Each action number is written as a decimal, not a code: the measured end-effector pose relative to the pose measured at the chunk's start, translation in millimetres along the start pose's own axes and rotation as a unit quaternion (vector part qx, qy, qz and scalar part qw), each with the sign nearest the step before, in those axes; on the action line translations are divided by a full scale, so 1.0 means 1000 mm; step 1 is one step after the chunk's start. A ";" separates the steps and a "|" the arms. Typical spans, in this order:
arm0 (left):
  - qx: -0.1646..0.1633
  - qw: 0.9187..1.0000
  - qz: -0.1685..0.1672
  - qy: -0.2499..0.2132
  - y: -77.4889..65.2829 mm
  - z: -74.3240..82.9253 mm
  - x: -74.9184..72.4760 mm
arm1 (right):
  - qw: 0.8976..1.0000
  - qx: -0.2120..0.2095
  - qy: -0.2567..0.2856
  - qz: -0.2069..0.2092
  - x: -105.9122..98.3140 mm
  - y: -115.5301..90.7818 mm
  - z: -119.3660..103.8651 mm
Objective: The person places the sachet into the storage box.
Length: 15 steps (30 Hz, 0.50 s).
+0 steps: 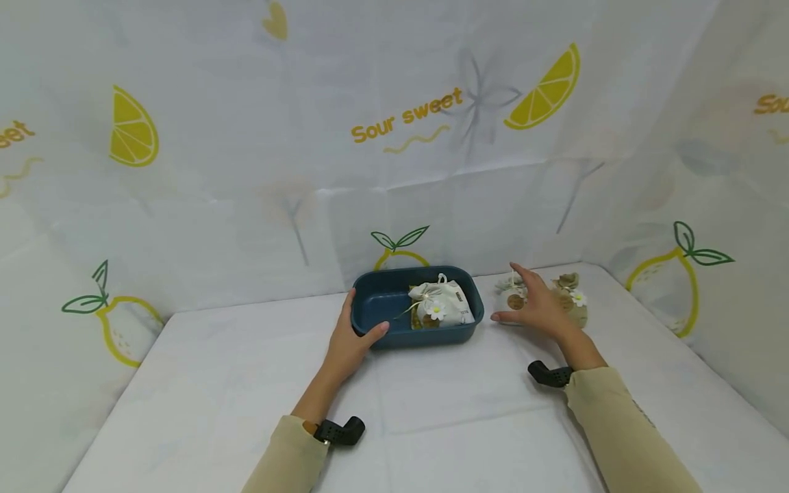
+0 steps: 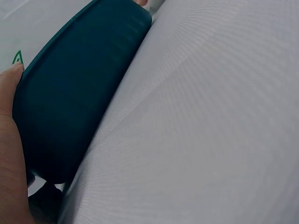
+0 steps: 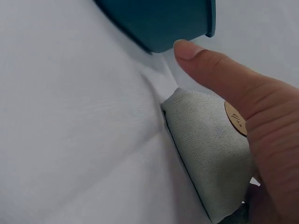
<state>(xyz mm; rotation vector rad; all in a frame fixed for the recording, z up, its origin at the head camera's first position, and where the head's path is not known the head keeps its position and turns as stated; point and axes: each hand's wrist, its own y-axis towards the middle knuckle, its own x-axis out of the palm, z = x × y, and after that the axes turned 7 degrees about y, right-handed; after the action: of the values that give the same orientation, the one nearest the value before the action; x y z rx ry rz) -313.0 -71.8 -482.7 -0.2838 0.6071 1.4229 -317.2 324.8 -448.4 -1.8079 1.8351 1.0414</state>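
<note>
Head view: blue bin (image 1: 425, 337) sits between the hands (image 1: 347, 344) (image 1: 539, 310).

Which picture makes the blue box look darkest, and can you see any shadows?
Left wrist view: the blue box looks darkest, almost black near its lower end, and the white cloth shows fine ripply lines; right wrist view: a soft shadow falls on the cloth beside the box, while the grey bag shows its weave; head view: everything looks brighter.
</note>
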 end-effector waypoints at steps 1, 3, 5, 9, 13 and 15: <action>0.000 1.000 0.000 0.000 0.000 0.000 0.000 | 1.000 0.005 0.000 -0.004 0.001 0.001 0.002; 0.000 1.000 0.000 -0.002 0.000 0.001 0.000 | 1.000 0.012 0.002 -0.016 0.001 0.001 0.004; -0.002 1.000 0.001 -0.004 0.000 0.001 0.000 | 0.999 0.019 0.002 -0.028 0.001 0.002 0.005; -0.004 1.000 0.000 -0.001 0.000 0.001 0.000 | 0.999 0.019 -0.011 -0.045 -0.001 0.001 0.006; -0.003 1.000 -0.001 -0.002 0.000 0.001 0.000 | 0.998 0.017 -0.027 -0.056 -0.002 0.000 0.005; -0.004 1.000 -0.001 -0.002 0.000 0.002 0.000 | 0.997 0.023 -0.033 -0.059 -0.002 -0.001 0.004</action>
<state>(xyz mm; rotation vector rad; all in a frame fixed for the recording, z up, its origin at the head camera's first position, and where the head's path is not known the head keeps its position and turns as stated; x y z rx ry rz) -312.3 -70.9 -481.6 -0.2866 0.5975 1.4242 -316.8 329.4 -450.1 -1.8095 1.6791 0.9948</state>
